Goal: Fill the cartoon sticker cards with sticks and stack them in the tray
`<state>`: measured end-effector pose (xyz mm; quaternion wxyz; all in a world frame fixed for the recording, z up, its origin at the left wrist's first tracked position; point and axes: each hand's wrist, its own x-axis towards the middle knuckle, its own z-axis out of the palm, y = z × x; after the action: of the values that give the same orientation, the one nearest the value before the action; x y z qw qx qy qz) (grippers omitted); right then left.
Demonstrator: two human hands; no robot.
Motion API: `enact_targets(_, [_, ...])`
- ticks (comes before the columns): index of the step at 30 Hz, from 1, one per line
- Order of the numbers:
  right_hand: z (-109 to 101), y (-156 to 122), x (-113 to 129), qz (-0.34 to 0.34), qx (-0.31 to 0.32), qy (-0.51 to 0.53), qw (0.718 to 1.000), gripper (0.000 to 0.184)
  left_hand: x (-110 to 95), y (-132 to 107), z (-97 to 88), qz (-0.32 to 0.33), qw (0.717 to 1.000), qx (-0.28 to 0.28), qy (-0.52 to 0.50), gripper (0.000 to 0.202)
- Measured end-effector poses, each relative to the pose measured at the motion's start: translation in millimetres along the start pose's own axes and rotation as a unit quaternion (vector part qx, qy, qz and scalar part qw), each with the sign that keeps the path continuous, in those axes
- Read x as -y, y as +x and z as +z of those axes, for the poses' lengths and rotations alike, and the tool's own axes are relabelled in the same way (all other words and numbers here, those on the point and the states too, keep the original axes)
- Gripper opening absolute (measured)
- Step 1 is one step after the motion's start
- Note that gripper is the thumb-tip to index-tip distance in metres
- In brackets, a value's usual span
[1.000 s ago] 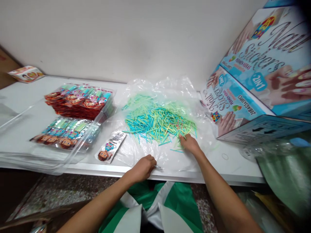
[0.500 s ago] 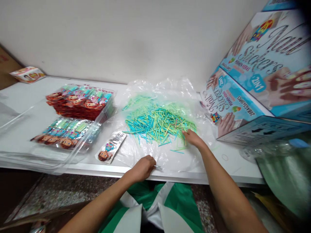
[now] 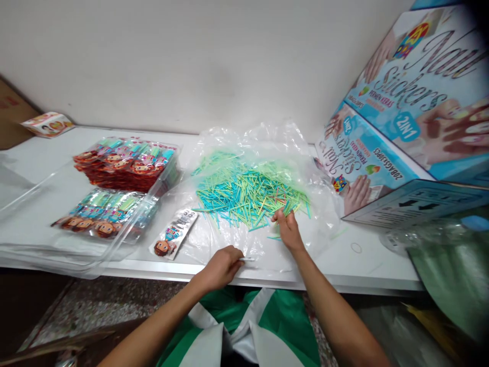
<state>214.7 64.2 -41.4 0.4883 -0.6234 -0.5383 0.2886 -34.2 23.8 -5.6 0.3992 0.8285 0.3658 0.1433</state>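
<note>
A loose heap of thin green and blue sticks (image 3: 248, 196) lies on a clear plastic bag (image 3: 263, 244) spread over the table. At the heap's near right side, my right hand (image 3: 289, 232) is closed in a pinch on a few of the sticks. My left hand (image 3: 225, 265) is closed near the table's front edge, over the bag. From its fingers juts the thin, whitish edge of a small packet (image 3: 246, 259); most of that packet is hidden. Left of the heap, a single flat packet (image 3: 175, 234) with a cartoon figure lies on the table.
An open clear plastic box (image 3: 114, 239) at the left holds rows of packets (image 3: 103, 211) and a taller stack of filled packets (image 3: 122, 163). A large Nail Stickers carton (image 3: 397, 122) stands at right, with a clear bottle (image 3: 416, 237) nearby. A wall runs behind.
My right hand has moved left and slightly nearer to me, now pinching sticks. My left hand stays almost in place, with the packet's edge more visible.
</note>
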Motion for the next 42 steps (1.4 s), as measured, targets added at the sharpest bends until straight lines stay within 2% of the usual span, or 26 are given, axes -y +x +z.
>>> enact_targets(3, [15.1,-17.5,-4.9,0.013,0.012,0.023,1.0,0.024,-5.7,-6.9,-9.2,-0.078,0.983,-0.06,-0.157,0.018])
enact_targets(7, [23.2,-29.0,-14.3,0.034,0.038,0.033,0.998,0.026,-9.6,-10.3,-24.5,-0.121,0.903,-0.135,-0.39,0.021])
enact_targets(9, [23.7,-31.1,-16.3,0.035,0.042,0.033,0.998,0.026,-10.2,-9.8,-30.1,-0.13,0.872,-0.161,-0.443,0.025])
enact_targets(12, [23.7,-32.8,-15.5,0.026,0.025,0.033,0.999,0.023,-11.3,-8.7,-33.3,-0.144,0.849,-0.177,-0.476,0.029])
enact_targets(20, [24.6,-38.5,-12.0,0.005,0.025,0.044,0.999,0.021,-18.9,-7.1,-27.8,-0.143,0.817,-0.143,-0.539,0.033])
enact_targets(25, [24.8,-39.6,-11.1,0.013,0.04,0.038,0.998,0.022,-20.7,-6.6,-27.0,-0.17,0.819,-0.133,-0.532,0.036])
enact_targets(32, [26.4,-41.7,-5.9,0.002,0.015,0.057,0.998,0.018,-26.3,-5.9,-27.7,-0.141,0.813,-0.133,-0.549,0.021])
enact_targets(38, [27.4,-41.8,-7.9,0.027,0.03,0.06,0.997,0.034,-25.7,-5.9,-26.0,-0.146,0.807,-0.12,-0.56,0.027])
enact_targets(42, [26.4,-41.8,-5.8,0.021,0.044,0.047,0.998,0.022,-21.9,-5.7,-23.3,-0.162,0.809,-0.109,-0.555,0.03])
